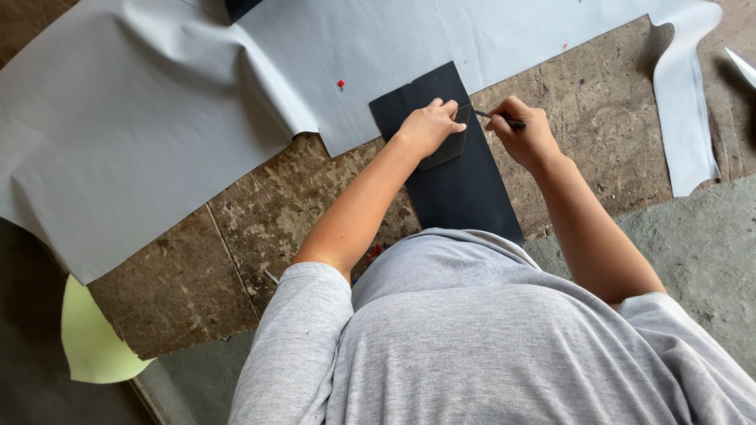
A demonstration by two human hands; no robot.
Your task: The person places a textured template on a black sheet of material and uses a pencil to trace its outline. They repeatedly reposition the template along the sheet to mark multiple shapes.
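A long black sheet (465, 185) lies on a worn wooden table (268, 212), its far end over a large grey sheet (157, 102). My left hand (429, 126) presses flat on a small dark template piece (450, 145) that rests on the black sheet. My right hand (524, 130) grips a thin dark pen-like tool (498, 119), its tip at the template's upper right edge.
The grey sheet covers the table's far and left side, with a strip (685, 102) hanging down at the right. A pale yellow-green piece (94, 338) sticks out at the lower left. Tiny red scraps (341, 83) lie on the grey sheet. Concrete floor (701, 244) shows at right.
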